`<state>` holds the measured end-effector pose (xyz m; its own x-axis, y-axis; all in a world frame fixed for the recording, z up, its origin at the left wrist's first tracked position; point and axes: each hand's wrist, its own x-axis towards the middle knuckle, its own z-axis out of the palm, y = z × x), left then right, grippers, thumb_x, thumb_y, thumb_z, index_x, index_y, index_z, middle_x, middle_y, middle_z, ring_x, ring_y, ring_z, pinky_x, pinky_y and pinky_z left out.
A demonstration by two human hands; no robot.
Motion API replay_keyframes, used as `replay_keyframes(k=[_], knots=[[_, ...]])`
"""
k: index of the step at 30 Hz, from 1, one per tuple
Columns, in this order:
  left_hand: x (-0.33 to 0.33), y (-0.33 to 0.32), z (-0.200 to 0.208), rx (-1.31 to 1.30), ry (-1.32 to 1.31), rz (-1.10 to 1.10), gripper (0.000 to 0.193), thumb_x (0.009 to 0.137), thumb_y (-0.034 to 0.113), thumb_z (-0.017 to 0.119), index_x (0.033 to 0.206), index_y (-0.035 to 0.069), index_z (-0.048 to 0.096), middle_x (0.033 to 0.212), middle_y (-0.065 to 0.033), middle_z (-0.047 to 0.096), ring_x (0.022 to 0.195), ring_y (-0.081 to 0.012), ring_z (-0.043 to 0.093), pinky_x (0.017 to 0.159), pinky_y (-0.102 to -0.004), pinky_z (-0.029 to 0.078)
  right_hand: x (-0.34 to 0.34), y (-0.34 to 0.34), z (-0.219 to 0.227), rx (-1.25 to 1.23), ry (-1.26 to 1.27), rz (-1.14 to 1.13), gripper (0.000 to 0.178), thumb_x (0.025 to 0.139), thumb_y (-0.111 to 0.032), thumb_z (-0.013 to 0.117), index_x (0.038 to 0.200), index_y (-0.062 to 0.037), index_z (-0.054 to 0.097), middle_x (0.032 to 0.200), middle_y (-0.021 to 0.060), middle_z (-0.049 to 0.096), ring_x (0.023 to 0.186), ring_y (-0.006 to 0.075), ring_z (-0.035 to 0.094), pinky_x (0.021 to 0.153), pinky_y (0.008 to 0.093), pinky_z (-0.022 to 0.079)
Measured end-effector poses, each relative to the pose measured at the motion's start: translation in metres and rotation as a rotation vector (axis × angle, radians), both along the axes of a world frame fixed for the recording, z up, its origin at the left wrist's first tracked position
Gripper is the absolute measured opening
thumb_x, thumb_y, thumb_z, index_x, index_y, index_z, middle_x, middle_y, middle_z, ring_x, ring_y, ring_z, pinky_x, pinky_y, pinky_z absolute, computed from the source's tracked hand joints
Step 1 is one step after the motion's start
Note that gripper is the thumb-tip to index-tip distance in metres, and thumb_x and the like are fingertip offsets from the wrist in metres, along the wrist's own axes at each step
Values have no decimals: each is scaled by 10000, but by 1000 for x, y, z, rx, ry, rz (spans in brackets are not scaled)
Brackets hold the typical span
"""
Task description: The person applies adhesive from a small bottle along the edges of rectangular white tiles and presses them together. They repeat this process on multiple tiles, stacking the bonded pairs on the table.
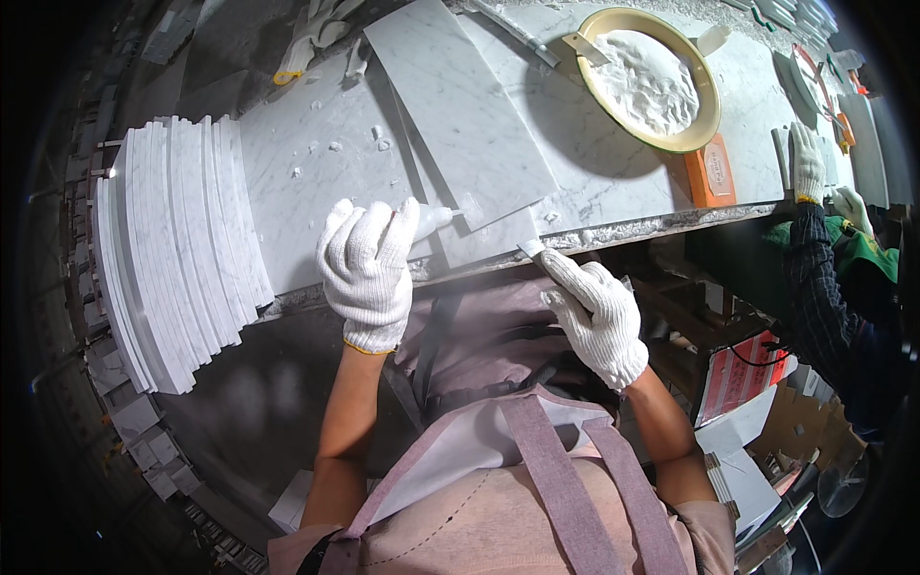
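My left hand (372,264), in a white knit glove, is closed around a small translucent squeeze bottle (434,223). The bottle's thin nozzle points right, at the near end of a grey-veined marble strip (460,105). That strip lies at an angle over another pale piece on the bench. In a matching glove, my right hand (596,311) is closed on a small tool with a flat pale tip (531,248), held at the bench edge. Fingers hide the rest of this tool, so its kind is unclear.
A stack of marble strips (182,249) stands at the left. Farther right are a yellow-rimmed basin (704,105) of white powder and an orange box (711,172). White gloves (311,43) lie at the back. A co-worker's gloved hand (807,163) rests at the far right.
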<state>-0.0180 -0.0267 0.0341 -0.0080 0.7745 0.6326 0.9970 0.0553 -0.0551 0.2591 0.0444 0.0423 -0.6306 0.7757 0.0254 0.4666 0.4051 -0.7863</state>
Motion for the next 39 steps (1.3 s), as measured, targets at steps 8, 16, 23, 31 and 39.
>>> replay_keyframes(k=[8,16,23,31,39], knots=[[0,1,0,15,-9,-10,461,721,-57,820,1116,181,810,1103,-17,665,1075,-239,650,1049,-477,559,1,1,2,-31,10,-2,520,859,6,740,1371,-55,677,889,129,692,747,271,670,683,362,562],[1,1,1,15,-12,-12,459,716,-59,823,1109,181,813,1093,-19,665,1069,-242,649,1045,-481,562,1,0,-1,-67,46,4,612,858,42,725,1430,-157,637,879,143,664,766,318,673,675,413,561],[-1,2,-1,25,-30,-20,484,707,-87,800,1115,175,810,1092,-22,663,1068,-243,648,1045,-488,555,0,-1,1,-36,-5,-16,494,861,-5,750,1349,-45,689,924,130,708,770,274,671,710,361,559],[-8,-9,-13,-53,-202,97,545,704,-51,772,1194,187,762,1197,-26,647,1136,-275,632,1069,-453,524,4,-4,-7,-66,67,-25,470,893,-18,745,1359,-37,686,966,125,711,768,231,646,733,333,550],[-31,-1,-7,-9,-1084,244,473,895,-14,755,1337,117,649,1264,-96,646,1169,-214,614,961,-369,556,8,0,13,-994,349,-113,540,1040,-145,646,1550,-32,506,1092,32,650,809,89,566,731,250,510]])
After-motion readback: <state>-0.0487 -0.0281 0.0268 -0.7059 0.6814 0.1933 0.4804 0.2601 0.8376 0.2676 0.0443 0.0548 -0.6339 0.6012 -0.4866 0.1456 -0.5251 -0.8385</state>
